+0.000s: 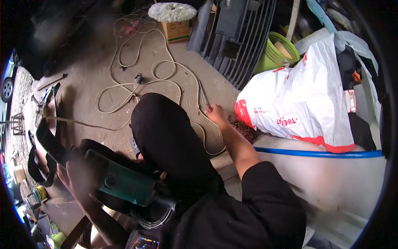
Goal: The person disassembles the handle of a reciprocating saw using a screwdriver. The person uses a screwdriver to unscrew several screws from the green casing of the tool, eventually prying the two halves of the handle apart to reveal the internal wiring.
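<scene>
Across my lap lies a green and black angle grinder (pixel 126 182), its curved guard (pixel 159 218) towards my body and its black rear handle to the left. My left hand (pixel 74 178) is wrapped round its dark housing, with the fingers partly blurred. Stretched forward to the floor, my right hand (pixel 215 114) has its fingers closed on a thin tool that looks like a screwdriver (pixel 204 92), its narrow shaft pointing away from me. A pale cable (pixel 166 81) runs in loops over the floor around that hand.
Right of my right hand stand a white and red sack (pixel 290 95), a reddish-brown coiled heap (pixel 244 130) and a blue tube (pixel 319 153). Farther off are a green basket (pixel 284 47), a black slatted panel (pixel 240 37) and a cardboard box (pixel 177 32) topped by a fluffy pad (pixel 172 11).
</scene>
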Tool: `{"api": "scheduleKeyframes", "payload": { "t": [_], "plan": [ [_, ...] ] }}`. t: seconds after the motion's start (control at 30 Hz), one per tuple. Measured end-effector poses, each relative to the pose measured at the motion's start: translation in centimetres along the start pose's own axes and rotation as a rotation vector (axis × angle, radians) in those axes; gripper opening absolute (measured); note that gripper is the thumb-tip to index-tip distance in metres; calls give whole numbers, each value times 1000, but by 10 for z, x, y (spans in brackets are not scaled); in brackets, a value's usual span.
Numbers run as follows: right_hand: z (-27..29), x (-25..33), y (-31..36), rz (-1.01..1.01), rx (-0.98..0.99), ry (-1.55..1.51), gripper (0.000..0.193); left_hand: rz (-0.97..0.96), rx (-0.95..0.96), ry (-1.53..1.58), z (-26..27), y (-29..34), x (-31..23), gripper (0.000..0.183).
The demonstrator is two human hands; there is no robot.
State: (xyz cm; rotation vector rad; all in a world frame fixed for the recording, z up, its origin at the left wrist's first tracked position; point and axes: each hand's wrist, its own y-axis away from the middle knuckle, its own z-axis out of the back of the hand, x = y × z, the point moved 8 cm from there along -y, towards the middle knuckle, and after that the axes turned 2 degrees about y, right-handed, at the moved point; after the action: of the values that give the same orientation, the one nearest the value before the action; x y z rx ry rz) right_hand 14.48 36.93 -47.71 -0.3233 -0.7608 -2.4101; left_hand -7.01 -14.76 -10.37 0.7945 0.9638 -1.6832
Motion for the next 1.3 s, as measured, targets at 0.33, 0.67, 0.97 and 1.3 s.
{"api": "scheduleKeyframes", "payload": {
  "t": [0.33,0.67,0.97,1.3],
  "plan": [
    [-74,-73,-22,-5,-86,-72,29,115,181,359,-36,-15,-53,37],
    [99,25,42,466,-142,-977,22,245,285,434,-37,-37,-32,50],
    [304,229,238,894,-360,-577,27,536,639,1436,-93,-69,-50,33],
    [325,318,319,1009,-275,-91,24,435,540,1549,-98,-74,-57,39]
  ]
}}
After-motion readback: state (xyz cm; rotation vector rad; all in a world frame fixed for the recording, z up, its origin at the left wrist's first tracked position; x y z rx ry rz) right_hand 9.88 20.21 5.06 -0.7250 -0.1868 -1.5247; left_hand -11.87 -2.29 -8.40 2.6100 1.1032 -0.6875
